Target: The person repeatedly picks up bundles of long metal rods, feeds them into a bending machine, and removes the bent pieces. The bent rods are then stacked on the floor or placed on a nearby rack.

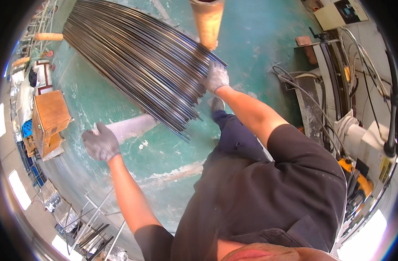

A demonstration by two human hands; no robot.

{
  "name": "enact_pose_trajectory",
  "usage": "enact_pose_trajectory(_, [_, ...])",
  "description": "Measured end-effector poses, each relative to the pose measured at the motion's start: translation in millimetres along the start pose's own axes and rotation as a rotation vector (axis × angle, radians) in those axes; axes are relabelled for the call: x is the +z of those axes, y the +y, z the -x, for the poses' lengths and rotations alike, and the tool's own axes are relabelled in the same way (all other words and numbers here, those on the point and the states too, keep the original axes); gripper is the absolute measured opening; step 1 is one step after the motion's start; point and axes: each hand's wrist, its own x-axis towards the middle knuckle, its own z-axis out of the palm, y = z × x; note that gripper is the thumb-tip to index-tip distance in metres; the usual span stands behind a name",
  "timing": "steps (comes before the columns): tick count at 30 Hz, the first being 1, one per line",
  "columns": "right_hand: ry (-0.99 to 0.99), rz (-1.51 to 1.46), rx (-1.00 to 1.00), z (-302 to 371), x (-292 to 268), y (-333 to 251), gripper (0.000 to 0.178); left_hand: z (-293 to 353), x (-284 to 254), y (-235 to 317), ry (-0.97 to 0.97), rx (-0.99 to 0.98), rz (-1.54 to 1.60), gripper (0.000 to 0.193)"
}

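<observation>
A broad sheaf of long, thin, dark steel rods [133, 56] runs from the far left to the middle of the scene, above a worn green painted floor [255, 52]. Its near ends fan out unevenly, some reaching past their neighbours. The right hand [217, 77], in a pale grey knitted work glove, lies against the ends at the right edge of the sheaf, its fingers reaching over the outer rods. Its palm is hidden, so I cannot tell whether it grips them or only presses.

The left hand [102, 142], gloved in darker grey knit, hangs out to the left, well apart from the rods, with the thumb raised away from loosely bent fingers. Nothing shows in it, though its underside is out of sight. It is beside the outer end of a pale, whitish cylinder [136, 127] that passes toward the rods; contact there cannot be judged. A tapering orange-yellow cylinder [207, 26] stands out beyond the sheaf's far right side.

The step in hand looks like steadying or evening up the staggered ends. The next move probably calls for the left hand to come onto the near left edge, so both sides are controlled together.
</observation>
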Motion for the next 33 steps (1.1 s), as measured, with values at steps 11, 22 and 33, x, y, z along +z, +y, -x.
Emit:
enact_pose_trajectory(11, [-0.133, 0.177, 0.006, -48.9, 66.8, -43.3, 0.046, -8.3, 47.4, -16.1, 0.376, 0.202, -0.189, 0.031])
enact_pose_trajectory(22, [-0.536, -0.008, 0.038, -85.6, 27.3, -33.8, 0.043, -11.0, 38.7, -18.4, 0.327, 0.178, -0.144, 0.026])
enact_pose_trajectory(33, [-0.516, -0.139, -0.002, -46.3, -44.0, -74.0, 0.044, -4.8, 19.7, -22.0, 0.305, 0.23, 0.025, 0.028])
